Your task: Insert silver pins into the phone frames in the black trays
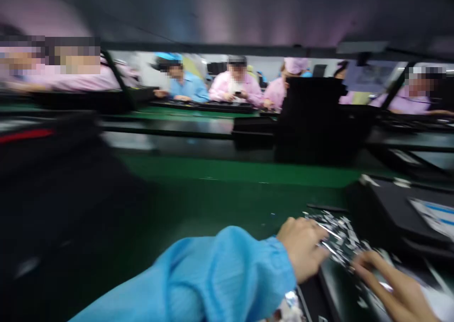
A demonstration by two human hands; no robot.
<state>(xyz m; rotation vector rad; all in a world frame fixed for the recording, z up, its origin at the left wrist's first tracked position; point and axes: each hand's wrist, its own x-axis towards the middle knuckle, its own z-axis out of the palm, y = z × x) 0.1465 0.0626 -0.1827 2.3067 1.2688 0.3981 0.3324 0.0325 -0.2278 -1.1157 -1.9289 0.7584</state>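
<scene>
My left hand (303, 248), in a blue sleeve (227, 274), reaches right over a loose pile of small shiny silver-and-white pieces (349, 234). Its fingers are bent down at the pile's near edge. Thin bright strips show at the fingertips, too blurred to name. From the lower right comes my right hand (390, 282), with a pale cuff at the wrist. Thumb and forefinger pinch together beside the same pile. What lies between them is too small to make out.
A black box-like case (400, 208) stands right of the pile, with a white-and-blue sheet (434, 213) on top. Dark bulky material (64, 185) fills the left of the green bench (213, 204). Black bins (315, 118) stand behind. Several people in pink or blue sit beyond.
</scene>
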